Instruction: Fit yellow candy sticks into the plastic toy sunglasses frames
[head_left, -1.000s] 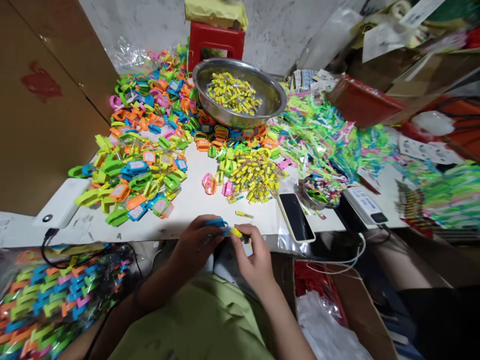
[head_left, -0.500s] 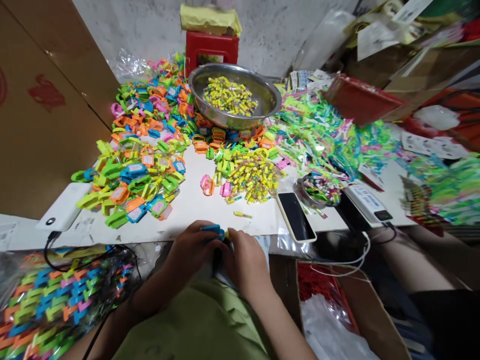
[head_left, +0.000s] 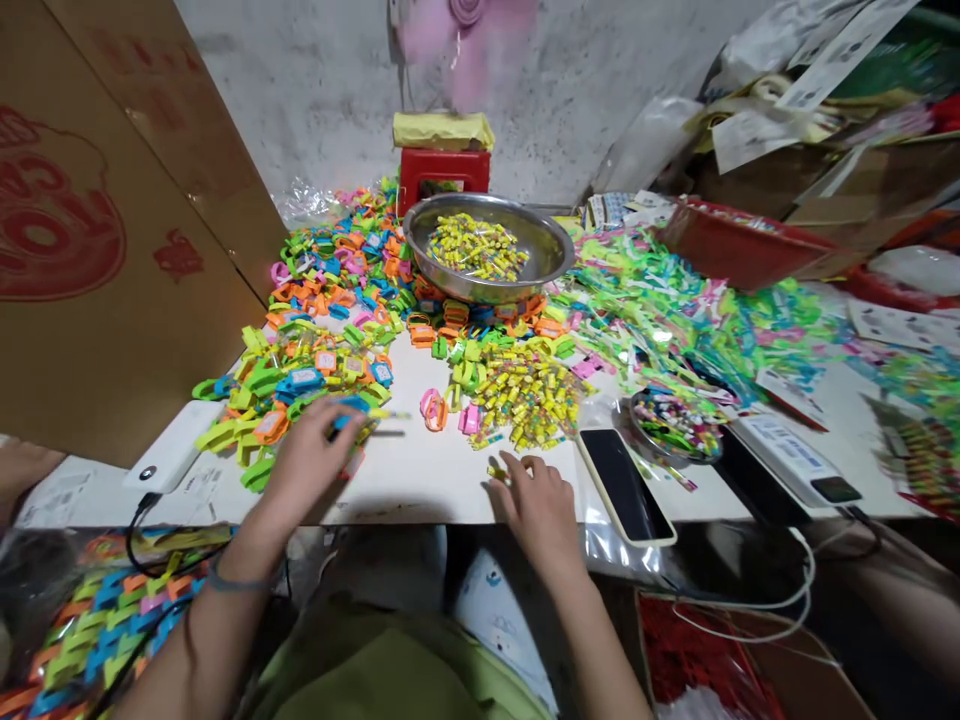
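My left hand (head_left: 315,455) is over the front of the left pile, its fingers closed on a blue toy watch (head_left: 351,408). A thin yellow piece sticks out to the right of the watch, blurred by motion. My right hand (head_left: 538,505) rests at the table's front edge, thumb and forefinger closed around a small yellow-wrapped tube (head_left: 496,472). Beyond it lies a heap of similar yellow tubes (head_left: 536,395). A pink toy watch (head_left: 433,408) lies by itself between the heap and the left pile of colourful toy watches (head_left: 300,385).
Behind stands a steel bowl (head_left: 491,290) of yellow tubes. On the right are a phone (head_left: 626,485), a small bowl of colourful bits (head_left: 679,425) and a power bank (head_left: 787,460). A carton (head_left: 150,250) walls the left. Other people's arms show at the left and right edges.
My hands, together at the table's edge before, have parted. The left carried the blue toy watch to the left pile; the right reached the lone yellow tube. The view has tilted up.
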